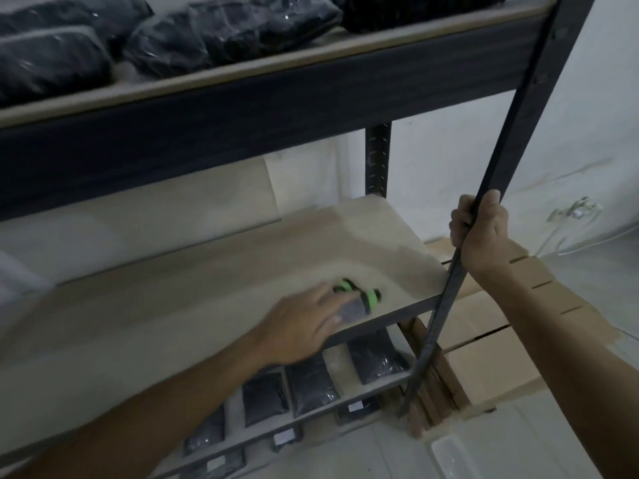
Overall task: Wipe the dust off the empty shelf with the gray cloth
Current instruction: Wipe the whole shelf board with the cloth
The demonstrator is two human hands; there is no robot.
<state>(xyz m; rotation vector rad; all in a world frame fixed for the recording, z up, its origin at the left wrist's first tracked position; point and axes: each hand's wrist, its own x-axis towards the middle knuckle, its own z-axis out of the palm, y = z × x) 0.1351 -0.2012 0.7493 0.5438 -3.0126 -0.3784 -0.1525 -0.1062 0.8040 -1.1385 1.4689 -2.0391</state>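
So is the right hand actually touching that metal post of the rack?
Touching. The head view shows the right hand with its fingers curled round the dark metal post, thumb on one side and fingers on the other.
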